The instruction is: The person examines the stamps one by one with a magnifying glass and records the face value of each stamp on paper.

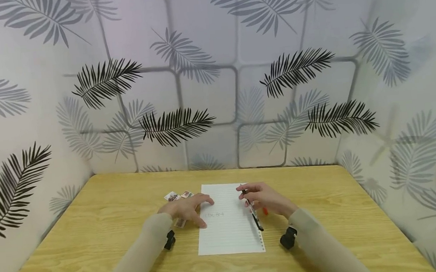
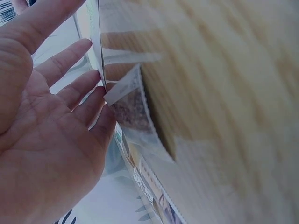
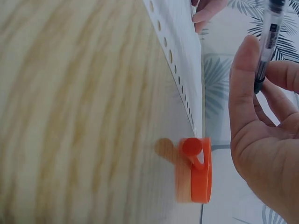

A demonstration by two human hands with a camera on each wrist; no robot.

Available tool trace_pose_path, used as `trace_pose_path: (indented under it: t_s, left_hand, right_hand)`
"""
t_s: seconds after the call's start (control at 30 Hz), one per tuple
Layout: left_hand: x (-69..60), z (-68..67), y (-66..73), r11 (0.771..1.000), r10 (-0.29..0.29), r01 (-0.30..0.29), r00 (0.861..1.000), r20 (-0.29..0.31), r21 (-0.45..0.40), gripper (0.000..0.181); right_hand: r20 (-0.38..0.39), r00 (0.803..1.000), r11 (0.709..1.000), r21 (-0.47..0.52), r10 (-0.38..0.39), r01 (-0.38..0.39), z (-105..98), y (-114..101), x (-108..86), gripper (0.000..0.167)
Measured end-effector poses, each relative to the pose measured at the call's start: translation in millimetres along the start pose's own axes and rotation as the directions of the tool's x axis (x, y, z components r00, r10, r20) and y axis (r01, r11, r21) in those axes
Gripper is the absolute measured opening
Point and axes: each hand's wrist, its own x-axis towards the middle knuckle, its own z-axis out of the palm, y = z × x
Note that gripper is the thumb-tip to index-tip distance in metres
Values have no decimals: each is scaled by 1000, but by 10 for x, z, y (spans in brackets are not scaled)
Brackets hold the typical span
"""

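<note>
A lined sheet of paper (image 1: 226, 238) with faint handwriting lies on the table. My left hand (image 1: 187, 209) rests at its left edge, fingers spread, thumb and index on the sheet. Stamp-like picture pieces (image 1: 172, 196) lie around that hand; one such piece (image 2: 133, 112) tilts up beside its fingers in the left wrist view. My right hand (image 1: 267, 198) holds a black and clear pen (image 1: 253, 212) between thumb and fingers above the sheet's right side; the pen (image 3: 270, 39) shows in the right wrist view too.
A small orange object (image 3: 201, 172) with a ring-like part stands on the table beside the sheet's punched edge, under my right hand. Leaf-patterned curtain or sheeting (image 1: 206, 90) rises behind the wooden table (image 1: 129, 185) and at both sides.
</note>
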Motion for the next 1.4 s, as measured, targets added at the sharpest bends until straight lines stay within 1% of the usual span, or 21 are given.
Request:
trace_pose_path:
  t_s: [0.17,0.27,0.37,0.5,0.6,0.67,0.73,0.83,1.0,1.27,1.4]
  left_hand:
    - [-17,1,13,1000,7,-7,1000,1,2,70]
    - [-19,-6,20,1000,10,-10,1000,-2,4,70]
    - [-23,-4,28,1000,13,-13,1000,-2,1,70]
    - [-40,3,37,1000,16,-16,1000,-3,0,70]
    - [-45,8,39,1000,16,-16,1000,-5,1,70]
    - [-43,10,36,1000,18,-18,1000,-6,-1,71]
    - [-40,11,32,1000,16,-16,1000,-4,-1,71]
    - [-36,11,29,1000,15,-15,1000,-2,-2,71]
    - [-25,8,39,1000,10,-10,1000,-4,-1,71]
    - [-40,11,36,1000,12,-12,1000,-3,-6,71]
    - [-40,9,24,1000,10,-10,1000,-5,-6,71]
  right_hand:
    - [9,1000,1000,-8,-6,6,-55,-6,-31,50]
    - [14,1000,999,-29,-13,13,-94,-22,-50,52]
    - [4,1000,998,-63,-20,21,-138,-27,-70,52]
    - [-58,998,995,-96,-36,31,-198,-13,-92,51]
    - [-116,992,993,-118,-45,31,-251,4,-107,49]
    - [-138,989,991,-134,-49,31,-288,10,-122,48]
    - [-144,988,990,-138,-52,32,-331,14,-140,49]
    - [-136,989,990,-136,-54,36,-395,21,-180,50]
    - [-101,993,990,-137,-58,44,-495,26,-265,54]
    - [-97,993,986,-160,-59,43,-628,90,-343,58]
    - [-101,994,981,-192,-43,23,-679,114,-356,61]
